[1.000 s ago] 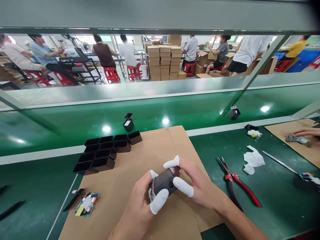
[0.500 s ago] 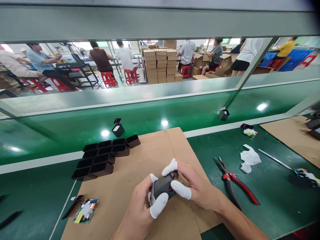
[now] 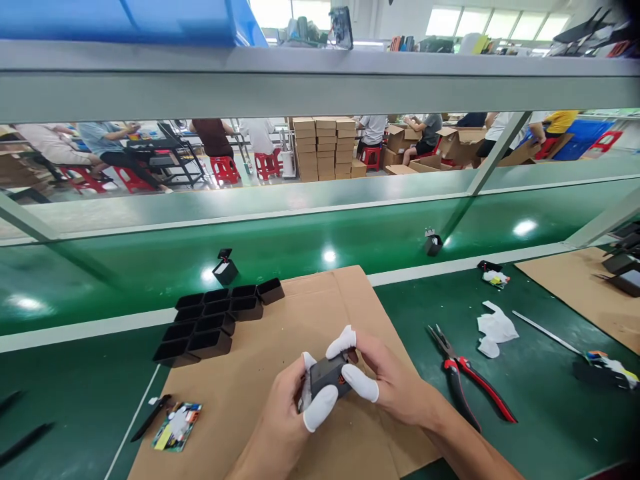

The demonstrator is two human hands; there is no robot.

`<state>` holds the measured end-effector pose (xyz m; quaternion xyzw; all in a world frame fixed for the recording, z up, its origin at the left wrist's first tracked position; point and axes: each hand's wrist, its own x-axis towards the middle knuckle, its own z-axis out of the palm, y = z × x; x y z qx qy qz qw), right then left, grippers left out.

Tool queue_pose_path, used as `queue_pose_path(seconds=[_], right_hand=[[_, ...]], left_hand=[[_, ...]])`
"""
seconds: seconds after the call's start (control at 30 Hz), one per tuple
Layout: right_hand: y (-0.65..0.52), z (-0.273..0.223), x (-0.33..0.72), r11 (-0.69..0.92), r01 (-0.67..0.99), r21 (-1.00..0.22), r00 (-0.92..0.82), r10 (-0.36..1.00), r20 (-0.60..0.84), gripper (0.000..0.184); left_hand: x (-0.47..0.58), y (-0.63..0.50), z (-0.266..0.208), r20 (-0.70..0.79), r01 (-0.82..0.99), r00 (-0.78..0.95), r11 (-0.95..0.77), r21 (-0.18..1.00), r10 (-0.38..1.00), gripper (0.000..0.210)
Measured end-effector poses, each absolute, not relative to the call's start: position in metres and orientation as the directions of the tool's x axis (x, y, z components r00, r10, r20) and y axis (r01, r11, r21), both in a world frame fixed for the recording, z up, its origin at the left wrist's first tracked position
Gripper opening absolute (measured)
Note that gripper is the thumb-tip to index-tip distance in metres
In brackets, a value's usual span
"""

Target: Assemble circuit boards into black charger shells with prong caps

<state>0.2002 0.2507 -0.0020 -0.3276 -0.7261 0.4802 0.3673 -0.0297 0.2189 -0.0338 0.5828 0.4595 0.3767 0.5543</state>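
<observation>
Between both hands, above the cardboard sheet (image 3: 320, 293), is a small black plastic housing (image 3: 326, 375). My left hand (image 3: 295, 407) is closed round its left side, thumb along the near face. From the right, my right hand (image 3: 375, 380) pinches the other end, where a bit of orange-red shows. White finger cots cover the thumbs and fingertips. What is inside the housing is hidden. Several open black cases (image 3: 210, 343) stand in rows at the back left of the cardboard. A circuit board (image 3: 177, 427) with white filler lies left of my left hand, beside a black cover piece (image 3: 151, 419).
Red-handled long-nose pliers (image 3: 457, 363) lie right of the cardboard. Beyond them are torn white scraps (image 3: 497, 328), a metal rod (image 3: 545, 330) and another circuit board (image 3: 607, 367). Two black cases, one on the left (image 3: 225, 270), stand on the green ledge. A shelf beam (image 3: 320, 93) crosses above.
The view has tilted up slightly, so the bench sits lower in it and the shelf top shows. Both hands keep their hold on the black housing, with little change in grip.
</observation>
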Motion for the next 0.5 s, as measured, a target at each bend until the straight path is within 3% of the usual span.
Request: queue_pose_path(seconds=[0.2, 0.33, 0.4, 0.5], right_hand=[[0.253, 0.009, 0.201, 0.294, 0.099, -0.951, -0.519, 0.830, 0.203, 0.039], [0.251, 0.036, 0.209, 0.253, 0.051, -0.966, -0.528, 0.828, 0.189, 0.043], [0.245, 0.047, 0.217, 0.274, 0.062, -0.960, -0.524, 0.828, 0.202, 0.042], [0.227, 0.047, 0.227, 0.335, 0.115, -0.935, -0.442, 0.860, 0.254, 0.043]], left_hand=[[-0.020, 0.213, -0.007, -0.084, 0.250, 0.254, 0.019, 0.968, 0.963, 0.056], [-0.012, 0.198, 0.015, 0.003, 0.295, 0.179, -0.056, 0.954, 0.984, 0.066], [-0.012, 0.184, 0.026, 0.046, 0.228, 0.129, -0.075, 0.971, 0.991, 0.067], [-0.020, 0.157, 0.031, 0.046, -0.013, -0.072, -0.047, 0.999, 0.996, 0.063]])
